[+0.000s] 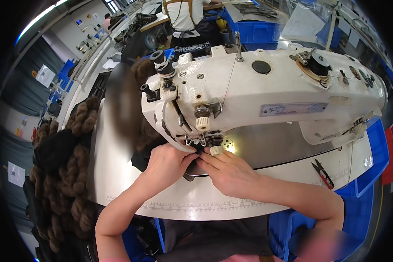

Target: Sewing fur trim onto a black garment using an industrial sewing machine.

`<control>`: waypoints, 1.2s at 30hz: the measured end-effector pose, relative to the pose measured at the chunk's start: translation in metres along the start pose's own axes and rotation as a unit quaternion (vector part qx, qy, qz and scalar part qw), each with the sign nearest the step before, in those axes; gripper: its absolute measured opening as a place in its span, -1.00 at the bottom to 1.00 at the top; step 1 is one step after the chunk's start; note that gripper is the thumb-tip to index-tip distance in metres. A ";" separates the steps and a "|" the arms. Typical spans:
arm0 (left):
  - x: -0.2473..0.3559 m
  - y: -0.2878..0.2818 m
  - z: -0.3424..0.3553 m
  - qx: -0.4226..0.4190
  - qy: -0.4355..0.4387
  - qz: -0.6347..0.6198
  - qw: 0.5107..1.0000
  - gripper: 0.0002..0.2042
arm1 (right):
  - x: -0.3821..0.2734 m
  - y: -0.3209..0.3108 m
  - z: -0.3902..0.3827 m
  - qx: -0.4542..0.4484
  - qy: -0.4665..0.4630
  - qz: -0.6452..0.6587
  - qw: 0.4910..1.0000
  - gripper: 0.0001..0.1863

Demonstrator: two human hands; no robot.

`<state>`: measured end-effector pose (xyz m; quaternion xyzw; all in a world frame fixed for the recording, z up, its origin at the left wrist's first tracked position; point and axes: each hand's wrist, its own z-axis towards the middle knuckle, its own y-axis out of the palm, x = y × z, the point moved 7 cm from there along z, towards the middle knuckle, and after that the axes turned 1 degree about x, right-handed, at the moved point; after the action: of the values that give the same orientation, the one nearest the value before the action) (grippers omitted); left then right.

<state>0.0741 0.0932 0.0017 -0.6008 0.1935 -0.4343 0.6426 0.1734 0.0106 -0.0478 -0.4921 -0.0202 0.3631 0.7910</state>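
A white industrial sewing machine (240,87) stands in front of me, its lamp lighting the metal bed beside the needle area. Black fabric (139,161) with brown fur (146,133) lies under and left of the machine head. My left hand (168,162) pinches the fabric just in front of the presser foot, fingertips together. Close beside it, my right hand (231,171) has its fingers closed on the same dark fabric, fingertips nearly touching the left ones. The fabric under the fingers and the needle tip are mostly hidden.
Thread snips (323,174) with red handles lie on the white table (196,209) at the right. Brown furry pieces with black cloth (70,174) are heaped at the left. Blue bins (371,157) stand to the right and below. Another person (187,19) is across the machine.
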 end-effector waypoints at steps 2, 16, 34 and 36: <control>0.002 0.001 0.000 -0.008 -0.002 -0.001 1.000 -0.86 | -0.002 0.001 0.000 0.001 0.000 0.007 1.000 -0.51; 0.017 0.013 -0.009 0.074 0.094 0.049 0.992 -0.73 | -0.012 0.034 0.017 -0.062 0.039 -0.031 0.997 -0.47; 0.035 0.044 -0.037 0.103 0.187 0.221 0.952 -0.68 | 0.031 0.007 0.029 -0.087 0.065 -0.092 0.990 -0.77; 0.032 0.043 -0.039 0.111 0.178 0.205 0.956 -0.68 | 0.039 0.005 0.021 -0.074 0.044 -0.100 0.991 -0.76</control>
<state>0.0757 0.0405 -0.0382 -0.3860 0.3742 -0.4119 0.7358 0.1913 0.0505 -0.0534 -0.5603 -0.0619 0.2576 0.7847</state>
